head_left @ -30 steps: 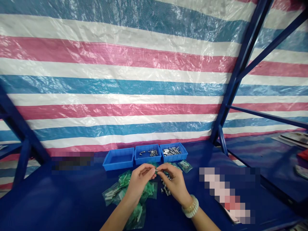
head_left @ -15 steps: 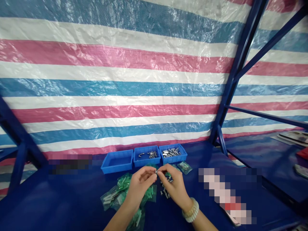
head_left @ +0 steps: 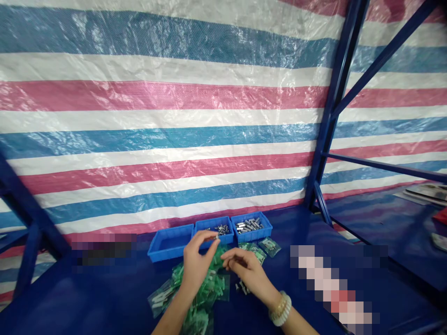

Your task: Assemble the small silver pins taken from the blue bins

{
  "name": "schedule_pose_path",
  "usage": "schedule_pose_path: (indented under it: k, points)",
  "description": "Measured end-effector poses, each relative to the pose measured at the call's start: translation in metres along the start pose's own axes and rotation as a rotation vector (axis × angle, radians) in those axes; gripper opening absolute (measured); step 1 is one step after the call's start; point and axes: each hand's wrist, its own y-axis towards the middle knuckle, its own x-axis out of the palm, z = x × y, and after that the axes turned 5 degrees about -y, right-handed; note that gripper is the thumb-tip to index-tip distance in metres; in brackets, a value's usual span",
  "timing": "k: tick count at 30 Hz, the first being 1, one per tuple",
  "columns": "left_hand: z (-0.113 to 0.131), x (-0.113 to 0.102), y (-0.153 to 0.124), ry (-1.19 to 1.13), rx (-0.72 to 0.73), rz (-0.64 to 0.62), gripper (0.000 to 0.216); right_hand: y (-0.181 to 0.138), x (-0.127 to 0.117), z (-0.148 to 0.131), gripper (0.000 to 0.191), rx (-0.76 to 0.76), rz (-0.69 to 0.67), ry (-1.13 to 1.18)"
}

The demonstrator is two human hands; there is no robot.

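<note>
My left hand (head_left: pixel 197 258) is raised in front of the middle blue bin, thumb and index finger pinched on a small silvery metal part (head_left: pixel 217 237). Its exact kind is too small to tell. To the right, my right hand (head_left: pixel 248 273) hovers apart from it, fingers loosely curled with nothing visible between them. Loose metal screws (head_left: pixel 242 287) lie on the table, partly hidden by that hand. Below and around my left hand spreads a pile of clear bags with green pieces (head_left: pixel 209 284). A bag with white pieces (head_left: pixel 163 298) lies at its left.
Three blue bins stand in a row at the back: a left bin (head_left: pixel 171 242), a middle bin (head_left: pixel 226 238) with small screws, and a right bin (head_left: pixel 252 226) with metal cylinders. A small bag (head_left: pixel 270 246) lies before the right one. Blue frame posts (head_left: pixel 323 139) rise at the sides.
My hands have come apart. My left hand has lifted slightly up and left with the small metal part, while my right hand has drawn back slightly. The view has shifted a little.
</note>
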Motion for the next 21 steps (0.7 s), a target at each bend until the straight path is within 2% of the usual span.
schedule_pose_path:
  k: [3, 5, 8, 14, 18, 21]
  points:
    - [-0.018, 0.0, 0.024, 0.066, 0.021, 0.033, 0.013, 0.005, -0.013, 0.009, 0.023, 0.02, 0.086, -0.152]
    - [-0.027, 0.0, 0.029, 0.104, 0.034, 0.043, 0.018, 0.007, -0.021, 0.013, 0.024, 0.038, 0.121, -0.237]
    - [-0.029, -0.001, 0.016, 0.138, 0.047, 0.036, 0.023, 0.008, -0.029, 0.015, 0.023, 0.039, 0.098, -0.396]
    - [-0.012, -0.006, -0.026, 0.13, 0.06, -0.018, 0.022, -0.003, -0.025, 0.009, 0.018, 0.007, -0.093, -0.681]
    - [-0.007, 0.0, -0.036, 0.083, 0.034, -0.034, 0.021, -0.006, -0.019, 0.007, 0.017, 0.02, -0.11, -0.769]
    - [-0.004, 0.006, -0.039, 0.035, -0.013, -0.046, 0.023, -0.004, -0.015, 0.01, 0.02, 0.014, -0.086, -0.737]
